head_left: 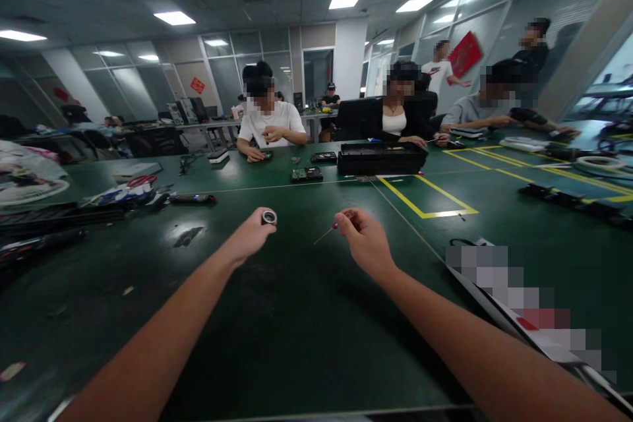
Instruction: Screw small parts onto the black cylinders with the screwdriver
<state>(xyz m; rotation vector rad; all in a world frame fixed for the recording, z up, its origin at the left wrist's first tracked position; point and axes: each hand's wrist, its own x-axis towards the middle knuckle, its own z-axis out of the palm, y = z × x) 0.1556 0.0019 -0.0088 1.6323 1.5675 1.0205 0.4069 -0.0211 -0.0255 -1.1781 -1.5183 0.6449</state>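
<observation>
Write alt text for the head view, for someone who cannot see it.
A person's left hand holds a round, silver-rimmed object and the right hand a thin rod, red at one end, above a green table. Opposite, a co-worker in white sits near a black case.

Can count two hands [253,232], at eleven and one o'clock. Can add one silver-rimmed cylinder [269,217], one thin rod [324,235] at twelve, one black box [382,161] at one.
</observation>
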